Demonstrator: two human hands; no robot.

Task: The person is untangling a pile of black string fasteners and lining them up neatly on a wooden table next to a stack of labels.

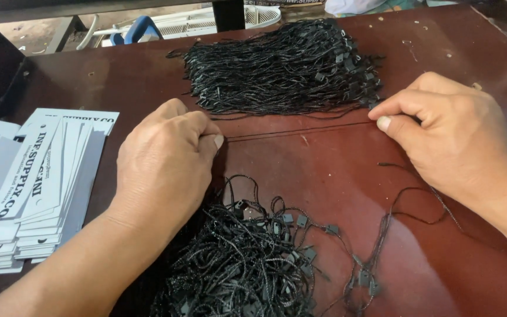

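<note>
While both hands (165, 158) (447, 132) pinch taut string (297, 130), string bundles (283, 67) (242, 258), tag stack (36, 194) flank.

Single head-worn view, looking steeply down and forward from close above the dark red table (324, 176), near edge at bottom of frame, far edge and floor clutter beyond it at top, both forearms entering from below.

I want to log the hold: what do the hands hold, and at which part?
One black string, stretched taut: left hand pinches its left end, right hand pinches its right end.
</note>
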